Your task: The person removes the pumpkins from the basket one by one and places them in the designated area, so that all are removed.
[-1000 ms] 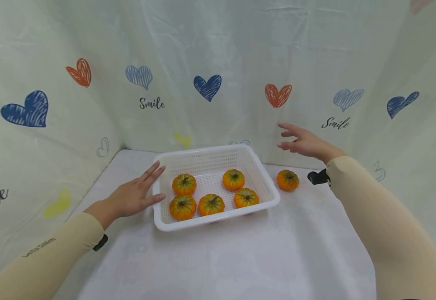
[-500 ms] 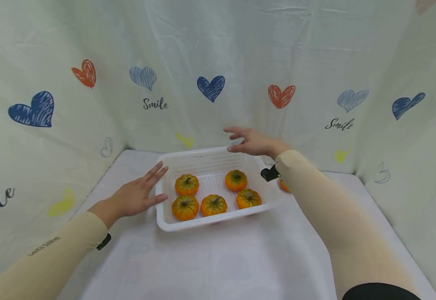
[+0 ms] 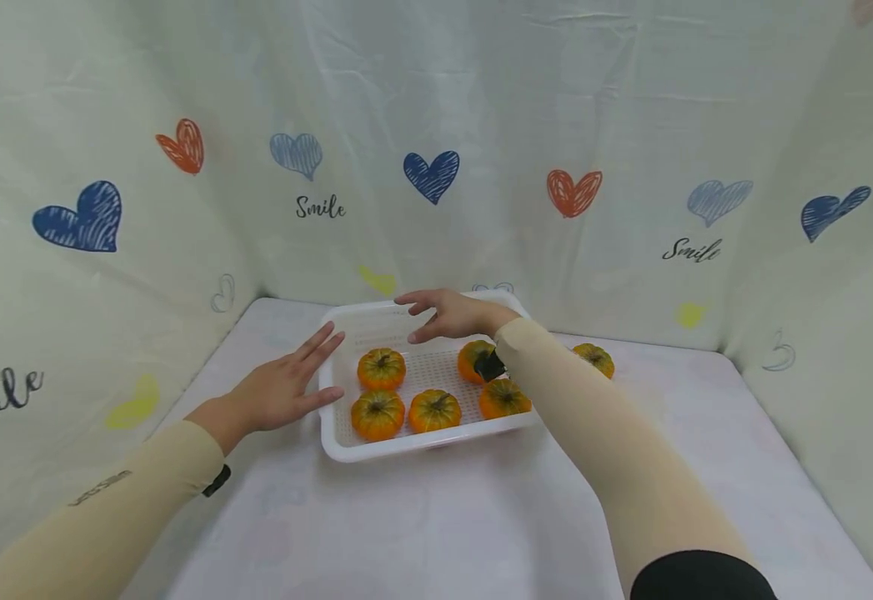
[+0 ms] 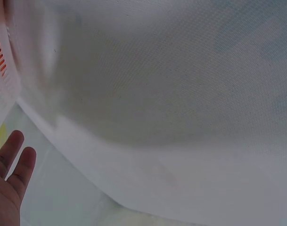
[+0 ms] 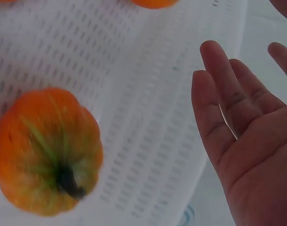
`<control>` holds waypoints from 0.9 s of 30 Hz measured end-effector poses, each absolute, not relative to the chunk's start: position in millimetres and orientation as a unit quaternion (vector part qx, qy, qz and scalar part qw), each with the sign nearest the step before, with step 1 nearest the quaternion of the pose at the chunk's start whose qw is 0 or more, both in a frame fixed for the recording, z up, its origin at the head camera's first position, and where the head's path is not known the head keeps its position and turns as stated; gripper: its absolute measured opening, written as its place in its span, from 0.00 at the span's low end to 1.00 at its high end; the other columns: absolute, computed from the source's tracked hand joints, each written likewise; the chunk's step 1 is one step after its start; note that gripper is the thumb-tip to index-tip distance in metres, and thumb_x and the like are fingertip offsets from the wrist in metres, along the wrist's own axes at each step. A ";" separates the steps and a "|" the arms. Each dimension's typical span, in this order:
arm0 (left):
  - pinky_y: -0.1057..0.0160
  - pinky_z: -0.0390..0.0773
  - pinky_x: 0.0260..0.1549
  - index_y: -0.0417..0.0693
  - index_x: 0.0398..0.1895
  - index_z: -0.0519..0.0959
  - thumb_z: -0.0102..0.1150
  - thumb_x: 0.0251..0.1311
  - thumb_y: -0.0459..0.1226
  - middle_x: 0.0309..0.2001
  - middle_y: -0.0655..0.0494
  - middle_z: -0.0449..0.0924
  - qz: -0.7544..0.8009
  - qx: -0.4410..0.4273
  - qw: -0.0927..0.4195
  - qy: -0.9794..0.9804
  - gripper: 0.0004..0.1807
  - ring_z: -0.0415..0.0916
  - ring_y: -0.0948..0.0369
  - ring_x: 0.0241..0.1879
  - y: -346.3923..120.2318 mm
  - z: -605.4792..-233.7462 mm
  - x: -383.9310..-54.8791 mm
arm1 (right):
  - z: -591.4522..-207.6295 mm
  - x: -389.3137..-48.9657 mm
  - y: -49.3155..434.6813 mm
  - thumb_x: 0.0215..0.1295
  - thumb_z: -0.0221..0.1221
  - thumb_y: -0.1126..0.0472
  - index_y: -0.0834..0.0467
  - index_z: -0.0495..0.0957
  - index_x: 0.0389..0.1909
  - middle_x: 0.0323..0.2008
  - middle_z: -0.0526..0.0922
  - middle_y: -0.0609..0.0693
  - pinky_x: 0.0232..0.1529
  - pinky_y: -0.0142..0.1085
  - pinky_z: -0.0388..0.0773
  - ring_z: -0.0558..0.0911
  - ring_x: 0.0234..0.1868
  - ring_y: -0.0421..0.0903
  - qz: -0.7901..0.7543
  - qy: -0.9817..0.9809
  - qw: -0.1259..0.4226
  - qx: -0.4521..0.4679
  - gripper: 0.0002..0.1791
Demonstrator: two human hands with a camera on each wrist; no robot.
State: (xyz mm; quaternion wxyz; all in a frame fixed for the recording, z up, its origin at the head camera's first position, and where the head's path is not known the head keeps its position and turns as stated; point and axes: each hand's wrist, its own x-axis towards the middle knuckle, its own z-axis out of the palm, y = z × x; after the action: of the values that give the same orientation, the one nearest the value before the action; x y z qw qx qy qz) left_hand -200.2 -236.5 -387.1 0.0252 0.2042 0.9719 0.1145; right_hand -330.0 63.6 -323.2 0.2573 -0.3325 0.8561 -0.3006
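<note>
A white perforated plastic basket [image 3: 376, 451] on the table holds several small orange-green pumpkins, one of them a pumpkin [image 3: 378, 414] at its near left corner. My left hand [image 3: 278, 392] lies at the basket's left rim, fingers spread and straight. Over the back part of the basket is my right hand [image 3: 451, 317], its fingers loosely extended and nothing in them. The right wrist view shows that right hand [image 5: 256, 127] with palm visible, beside a pumpkin [image 5: 49, 150] in the basket. Part of the basket's right side is hidden behind my right forearm.
Another pumpkin [image 3: 594, 359] sits on the white-covered table [image 3: 436, 525] to the right of the basket, partly behind my right sleeve. A white curtain [image 3: 496, 100] printed with hearts and "Smile" rises along the back and both sides.
My right hand has swept left, from above the table right of the basket to over the basket's back part. My left hand stays at the left rim. The pumpkins keep their places.
</note>
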 end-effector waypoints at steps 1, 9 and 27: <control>0.36 0.68 0.59 0.58 0.82 0.38 0.42 0.68 0.67 0.81 0.55 0.26 0.115 0.205 0.025 0.972 0.48 0.64 0.38 0.67 -236.4 -387.6 -200.6 | -326.7 -330.1 60.0 0.65 0.67 0.52 0.45 0.60 0.77 0.70 0.67 0.57 0.55 0.44 0.78 0.80 0.56 0.49 -0.296 0.855 0.262 -0.336 0.41; 0.35 0.69 0.58 0.62 0.82 0.36 0.43 0.67 0.67 0.80 0.58 0.25 0.117 0.202 0.023 0.972 0.48 0.66 0.39 0.66 -236.7 -391.1 -204.2 | -354.4 -331.4 39.2 0.69 0.62 0.58 0.47 0.64 0.75 0.70 0.68 0.57 0.61 0.49 0.73 0.74 0.64 0.52 -0.291 0.846 0.288 -0.341 0.34; 0.37 0.69 0.58 0.59 0.82 0.38 0.42 0.67 0.67 0.80 0.57 0.26 0.113 0.197 0.029 0.973 0.49 0.65 0.39 0.67 -235.2 -389.5 -202.7 | -378.8 -322.2 19.2 0.68 0.64 0.60 0.45 0.68 0.73 0.68 0.70 0.49 0.51 0.38 0.80 0.73 0.62 0.47 -0.272 0.835 0.341 -0.336 0.33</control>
State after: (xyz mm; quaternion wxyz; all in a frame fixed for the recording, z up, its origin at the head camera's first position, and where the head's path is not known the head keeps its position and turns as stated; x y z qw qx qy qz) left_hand -202.7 -235.2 -389.5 0.0291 0.1968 0.9734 0.1134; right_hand -322.2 19.2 -378.8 0.3411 -0.3363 0.8346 -0.2722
